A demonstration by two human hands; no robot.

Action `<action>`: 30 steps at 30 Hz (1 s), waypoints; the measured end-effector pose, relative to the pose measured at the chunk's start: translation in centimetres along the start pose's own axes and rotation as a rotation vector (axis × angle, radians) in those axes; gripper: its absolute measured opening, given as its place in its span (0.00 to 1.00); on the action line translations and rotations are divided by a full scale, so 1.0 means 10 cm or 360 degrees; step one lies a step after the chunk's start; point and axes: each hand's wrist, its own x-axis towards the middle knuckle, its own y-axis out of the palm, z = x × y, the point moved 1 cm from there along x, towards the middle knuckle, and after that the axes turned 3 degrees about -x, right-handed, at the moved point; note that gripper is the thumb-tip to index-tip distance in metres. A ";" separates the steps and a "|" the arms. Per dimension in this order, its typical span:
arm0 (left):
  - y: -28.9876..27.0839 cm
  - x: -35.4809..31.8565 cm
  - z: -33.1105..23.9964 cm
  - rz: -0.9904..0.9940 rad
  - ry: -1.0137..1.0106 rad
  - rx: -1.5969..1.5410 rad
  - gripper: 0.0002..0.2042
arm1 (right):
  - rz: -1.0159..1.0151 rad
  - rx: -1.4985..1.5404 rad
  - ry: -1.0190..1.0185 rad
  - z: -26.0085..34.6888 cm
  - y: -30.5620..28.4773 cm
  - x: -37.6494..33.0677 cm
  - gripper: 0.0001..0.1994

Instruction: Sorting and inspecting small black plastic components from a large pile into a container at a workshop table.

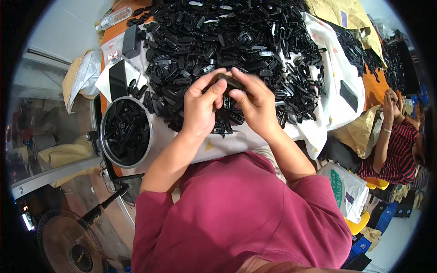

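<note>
Both my hands meet over the near part of a wide heap of small black plastic parts (195,50). Between my fingertips is a small black plastic part (233,82), slim and dark; its exact kind is hard to make out. My left hand (202,102) pinches it from the left, thumb and fingers closed. On the other side my right hand (257,102) grips it with thumb and forefinger, slightly blurred. More of the same black parts lie just below and around my hands on a white cloth (168,141).
A round metal bowl (149,144) of black parts stands left of my forearm. Beyond it are a phone (118,81), a dark box (132,42) and a plastic bottle (116,18). Another phone (348,96) lies at right. A co-worker (391,145) sits farther right; a fan (68,241) stands lower left.
</note>
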 end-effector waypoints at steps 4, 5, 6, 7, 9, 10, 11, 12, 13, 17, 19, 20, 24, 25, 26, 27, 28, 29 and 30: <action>-0.13 0.02 0.01 0.0123 -0.0221 -0.0413 0.12 | 0.0225 0.0534 0.0480 -0.08 -0.01 0.06 0.17; -0.16 0.04 0.02 0.0142 -0.0264 -0.0488 0.13 | 0.0308 0.0571 0.0457 -0.10 0.00 0.11 0.17; -0.20 0.06 0.03 0.0135 -0.0286 -0.0501 0.13 | 0.0297 0.0565 0.0481 -0.15 0.05 0.11 0.17; -0.20 0.09 0.03 0.0130 -0.0287 -0.0498 0.13 | 0.0299 0.0570 0.0483 -0.15 0.09 0.14 0.17; -0.19 0.13 0.03 0.0102 -0.0170 -0.0507 0.13 | 0.0244 0.0667 0.0438 -0.16 0.13 0.21 0.17; -0.18 0.14 0.01 0.0115 -0.0111 -0.0476 0.12 | 0.0246 0.0721 0.0500 -0.20 0.15 0.24 0.16; -0.15 0.15 0.01 0.0114 -0.0111 -0.0473 0.12 | 0.0245 0.0724 0.0500 -0.20 0.14 0.24 0.16; -0.13 0.16 0.01 0.0082 -0.0102 -0.0437 0.12 | 0.0256 0.0833 0.0568 -0.16 0.13 0.24 0.15; -0.12 0.15 0.01 0.0048 -0.0099 -0.0402 0.12 | 0.0266 0.0943 0.0641 -0.14 0.12 0.23 0.15; -0.27 0.24 0.07 0.0329 -0.0400 -0.0894 0.12 | 0.0212 0.0374 0.0431 -0.13 0.09 0.28 0.10; -0.39 0.31 0.04 0.0258 -0.0389 -0.0724 0.11 | 0.0633 0.0406 0.0449 -0.31 0.04 0.52 0.10; -0.40 0.39 -0.07 0.0061 -0.0433 -0.0762 0.09 | 0.0824 0.0420 0.0270 -0.45 -0.07 0.69 0.10; -0.69 0.53 -0.57 -0.0579 -0.0078 -0.0762 0.04 | 0.0442 -0.1562 0.0089 -1.22 -0.50 1.24 0.15; -0.74 0.51 -0.67 -0.0642 0.0063 -0.0650 0.03 | 0.0521 -0.1629 0.0077 -1.32 -0.54 1.25 0.13; -0.92 0.52 -0.73 -0.0524 0.0296 -0.0246 0.03 | 0.0598 -0.1696 0.0043 -1.36 -0.54 1.30 0.12; -1.09 0.54 -0.78 -0.0397 0.0510 0.0167 0.04 | 0.0559 -0.1700 -0.0183 -1.39 -0.54 1.29 0.10; -1.09 0.53 -0.79 -0.0504 0.0632 0.0669 0.05 | 0.0562 -0.1719 -0.0233 -1.39 -0.53 1.28 0.10; -1.06 0.53 -0.79 -0.0574 0.0618 0.1375 0.07 | 0.0558 -0.1745 -0.0279 -1.39 -0.51 1.27 0.09; -1.01 0.53 -0.78 -0.0453 0.0456 0.1849 0.08 | 0.0560 -0.1739 -0.0281 -1.39 -0.49 1.25 0.09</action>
